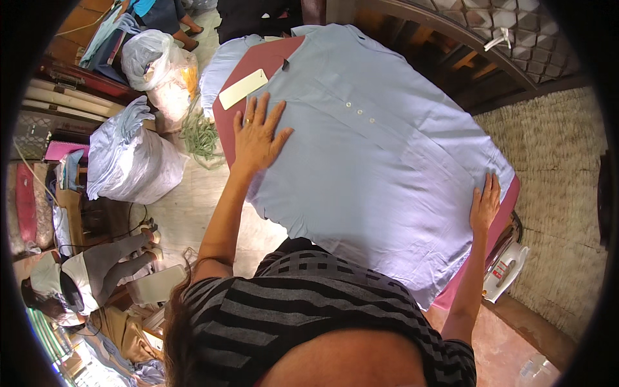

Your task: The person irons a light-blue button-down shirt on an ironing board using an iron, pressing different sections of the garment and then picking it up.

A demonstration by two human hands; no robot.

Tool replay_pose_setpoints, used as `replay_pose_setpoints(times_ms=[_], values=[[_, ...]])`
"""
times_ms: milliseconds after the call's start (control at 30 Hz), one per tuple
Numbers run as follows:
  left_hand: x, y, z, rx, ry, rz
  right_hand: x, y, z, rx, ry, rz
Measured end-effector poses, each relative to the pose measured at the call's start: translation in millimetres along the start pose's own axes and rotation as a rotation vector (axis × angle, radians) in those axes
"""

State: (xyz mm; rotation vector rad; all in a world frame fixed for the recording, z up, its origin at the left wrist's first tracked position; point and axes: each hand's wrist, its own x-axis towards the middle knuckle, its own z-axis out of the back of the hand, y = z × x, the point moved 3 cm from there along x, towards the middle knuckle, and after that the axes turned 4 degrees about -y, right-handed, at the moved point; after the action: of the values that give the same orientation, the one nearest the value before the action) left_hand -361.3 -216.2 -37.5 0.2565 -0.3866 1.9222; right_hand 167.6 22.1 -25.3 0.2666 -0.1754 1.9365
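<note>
A light blue shirt point(361, 168) lies spread over a dark red ironing board point(267, 55), covering most of it. Several small buttons run along its placket in the upper middle. My left hand point(259, 135) rests flat on the shirt's left edge, fingers spread, a ring on one finger. Just beyond those fingertips is a pale cream card tag point(243, 89) on the board. At the shirt's right edge, my right hand point(485, 203) lies flat with its fingers stretched out. A white iron point(505, 272) stands beyond the board's right edge, near my right forearm.
Left of the board stand a large bundle in whitish wrapping point(138, 161) and a full clear plastic bag point(164, 71). Green strips point(200, 135) lie on the floor there. One person point(77, 284) sits at lower left; another's legs show at upper left. A metal lattice gate point(490, 32) is at upper right.
</note>
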Motion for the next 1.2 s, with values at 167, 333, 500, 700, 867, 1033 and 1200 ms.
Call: replay_pose_setpoints(times_ms=[167, 333, 500, 700, 867, 1033, 1200], values=[[58, 11, 5, -0.091, -0.234, -0.006, 0, -10, -3, -0.024, -0.028, -0.001], [167, 9, -25, -0.314, -0.416, -0.094, 6, -4, -3, 0.005, -0.044, -0.002], [234, 26, -65, -0.258, 0.042, 0.087, 6, -1, -3, 0.02, -0.047, -0.002], [222, 19, -60, -0.258, 0.082, 0.139, -5, -2, 2, 0.055, -0.046, -0.008], [211, 44, -52, -0.164, 0.293, 0.081, 10, 18, 4, 0.063, -0.004, 0.02], [239, 47, -65, -0.242, 0.267, -0.041, 10, 16, -2, 0.092, 0.014, 0.0], [265, 13, -77, -0.267, 0.287, 0.085, 9, 18, -2, 0.13, 0.02, 0.019]])
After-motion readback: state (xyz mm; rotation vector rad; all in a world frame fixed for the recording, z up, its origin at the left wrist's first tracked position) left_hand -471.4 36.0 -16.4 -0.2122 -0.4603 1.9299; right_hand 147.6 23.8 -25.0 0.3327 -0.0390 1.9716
